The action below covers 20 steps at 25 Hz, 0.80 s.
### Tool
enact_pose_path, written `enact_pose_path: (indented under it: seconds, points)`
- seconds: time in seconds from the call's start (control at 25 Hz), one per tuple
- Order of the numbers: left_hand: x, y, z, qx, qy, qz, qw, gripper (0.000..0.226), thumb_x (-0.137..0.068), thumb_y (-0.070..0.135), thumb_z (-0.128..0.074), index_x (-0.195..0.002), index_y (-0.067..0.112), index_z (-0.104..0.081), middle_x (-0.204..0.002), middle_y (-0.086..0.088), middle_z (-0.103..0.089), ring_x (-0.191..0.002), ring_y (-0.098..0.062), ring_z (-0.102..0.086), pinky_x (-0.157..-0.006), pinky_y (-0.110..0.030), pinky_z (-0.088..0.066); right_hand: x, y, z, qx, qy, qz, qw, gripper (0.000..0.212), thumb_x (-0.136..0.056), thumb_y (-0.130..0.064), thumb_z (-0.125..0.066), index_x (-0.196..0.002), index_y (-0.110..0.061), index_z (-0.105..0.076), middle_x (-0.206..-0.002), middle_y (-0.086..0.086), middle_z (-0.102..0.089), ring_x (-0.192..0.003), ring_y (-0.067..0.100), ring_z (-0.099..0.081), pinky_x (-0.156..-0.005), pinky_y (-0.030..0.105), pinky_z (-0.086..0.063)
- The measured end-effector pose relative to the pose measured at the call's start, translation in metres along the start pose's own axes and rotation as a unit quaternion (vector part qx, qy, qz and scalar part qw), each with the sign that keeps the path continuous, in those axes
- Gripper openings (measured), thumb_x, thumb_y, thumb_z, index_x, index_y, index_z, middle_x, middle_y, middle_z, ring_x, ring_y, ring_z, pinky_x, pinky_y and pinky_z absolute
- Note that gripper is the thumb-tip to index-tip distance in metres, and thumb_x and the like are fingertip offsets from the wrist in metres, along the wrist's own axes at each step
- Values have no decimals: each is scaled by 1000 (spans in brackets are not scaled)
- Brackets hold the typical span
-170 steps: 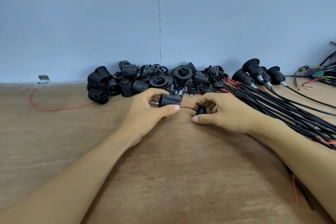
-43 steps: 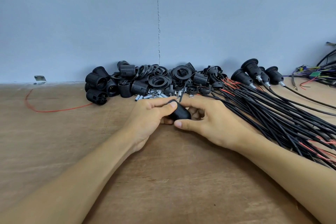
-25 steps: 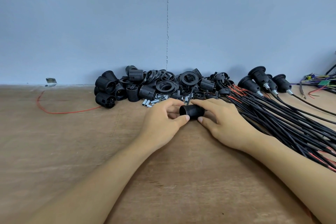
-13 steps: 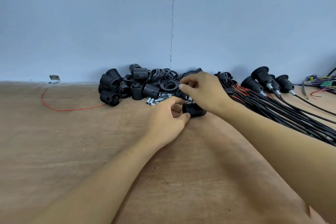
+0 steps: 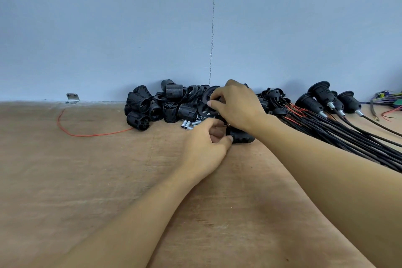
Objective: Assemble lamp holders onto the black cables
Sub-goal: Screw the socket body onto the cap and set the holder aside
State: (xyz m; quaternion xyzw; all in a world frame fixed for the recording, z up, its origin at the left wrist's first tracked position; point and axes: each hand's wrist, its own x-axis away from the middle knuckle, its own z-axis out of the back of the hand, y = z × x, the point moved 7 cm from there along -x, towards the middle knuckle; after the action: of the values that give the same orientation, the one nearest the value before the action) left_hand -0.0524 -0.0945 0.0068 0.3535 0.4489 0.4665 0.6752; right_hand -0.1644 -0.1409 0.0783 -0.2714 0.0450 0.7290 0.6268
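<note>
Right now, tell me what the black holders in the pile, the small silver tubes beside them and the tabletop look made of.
Holders: likely moulded plastic, matte black with a dull sheen; the ribbed threads look cast in.
Tubes: probably metal, bright and silvery, with small glints.
Tabletop: seems to be bare plywood or board, tan and unvarnished, with faint grain streaks.
</note>
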Motion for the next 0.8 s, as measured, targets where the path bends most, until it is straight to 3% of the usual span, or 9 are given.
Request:
enact_pose_path:
  seconds: [0.12,0.2,0.28,0.36,0.4,0.48,0.6,0.68,0.8]
  points:
    - [0,3,18,82,97,7,992,27,-99,21,-59,-125,27,-61,-97,15,-67,-82,3,-64,-79,-18,-52,10,1,15,-91,19,3,996,14,-93,-39,-64,-96,-29,-74,-90,-7,-53,-85,14,-57,-77,29,-42]
    - [3,5,33,88,167,-2,982,32,-100,20,-56,-131,27,-57,-109,13,-64,-89,3,-62,-78,-7,-46,24,0,25,-147,23,25,989,11,-93,-37,-66,-95,-30,-74,-89,-7,-58,-83,8,-57,-75,24,-43]
    - [6,10,36,54,180,-28,982,42,-96,11,-60,-135,24,-57,-124,7,-58,-97,4,-60,-78,-3,-44,41,-4,31,-176,7,57,983,9,-92,-36,-69,-93,-29,-75,-88,-6,-63,-81,6,-59,-74,21,-45]
    - [7,18,31,-32,153,-86,984,40,-89,3,-66,-126,19,-66,-133,5,-56,-113,-3,-59,-94,-14,-46,57,-2,31,-199,-18,62,978,7,-91,-33,-71,-92,-28,-76,-87,-5,-66,-81,6,-60,-75,20,-45]
    - [9,24,27,-77,139,-122,980,31,-88,5,-70,-117,17,-73,-130,6,-62,-115,-3,-58,-98,-19,-46,63,1,30,-212,-28,56,975,6,-91,-33,-72,-92,-28,-76,-88,-5,-67,-83,6,-60,-77,20,-45]
    - [14,31,21,-120,118,-177,970,10,-90,14,-73,-97,18,-80,-103,9,-75,-92,3,-62,-83,-18,-48,70,12,32,-245,-41,38,968,11,-91,-32,-72,-101,-31,-75,-92,-6,-70,-88,4,-62,-81,20,-47]
    - [13,29,25,-112,129,-158,972,11,-92,24,-74,-86,16,-78,-77,10,-74,-75,-1,-64,-66,-15,-46,80,37,32,-241,-62,-5,969,50,-86,-35,-76,-133,-39,-60,-108,-11,-67,-98,0,-62,-85,8,-44]
    - [14,27,27,-90,131,-128,979,13,-91,26,-74,-80,20,-74,-75,16,-70,-80,9,-61,-67,-4,-41,89,50,23,-172,-87,-23,981,62,-86,-35,-76,-143,-37,-51,-121,-10,-64,-107,4,-60,-97,17,-45]
    - [15,23,20,-97,113,-102,984,15,-92,30,-73,-79,21,-72,-72,16,-69,-76,7,-61,-64,-5,-39,100,56,17,-123,-57,-10,991,47,-90,-36,-72,-135,-30,-61,-124,-8,-66,-112,9,-59,-102,35,-48]
